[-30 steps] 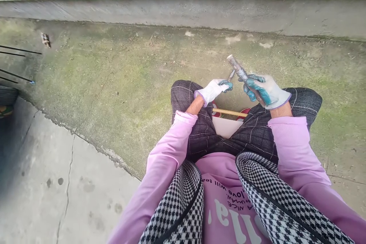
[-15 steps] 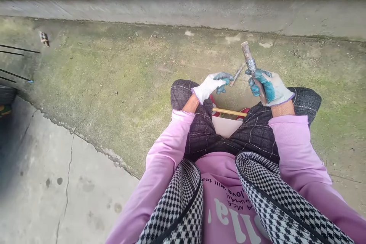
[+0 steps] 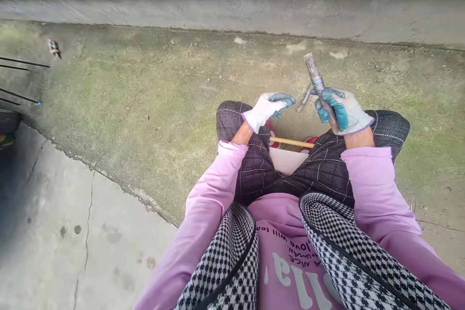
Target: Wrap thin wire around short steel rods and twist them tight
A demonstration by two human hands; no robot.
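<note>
My right hand, in a white glove with a teal palm, is closed round a grey metal rod that points up and away, with wire wound about its middle. A short thin stick hangs off the rod just left of that hand. My left hand, gloved the same way, is pinched shut a little to the left of the stick. A faint thin strand seems to run from the pinch toward the rod. Both hands are above my knees.
A wooden stick lies across a white container between my legs, with red shapes beside it. Mossy concrete ground spreads ahead to a raised step. Thin black rods jut in at the left, and pots stand at the top left.
My right hand has raised the rod and turned it more upright. The short stick has come away from my left fingers and now hangs by the rod. My left hand has barely shifted.
</note>
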